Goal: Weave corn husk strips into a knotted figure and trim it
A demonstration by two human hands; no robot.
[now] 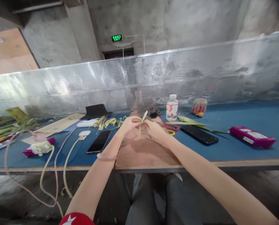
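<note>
Over a brown board [139,156] my two hands meet, both closed at the fingertips. My left hand [130,124] pinches a narrow pale-green leaf strip [145,115], whose end sticks up between the hands. From the other side my right hand [154,129] grips the same strip near its middle. Its lower part hangs down between the fingers, partly hidden by them. Just behind the hands lies a grey tangle of fibre or wire [145,111], too blurred to name. Red-handled scissors [172,127] seem to lie right of my right hand.
Right of my hands are a white bottle [172,109], a jar [199,107], long green leaves [193,122], a black phone [199,134] and a purple pack [252,136]. To the left lie another phone [99,142], a white power bank [86,123], cables [68,156] and wilted leaves [110,121].
</note>
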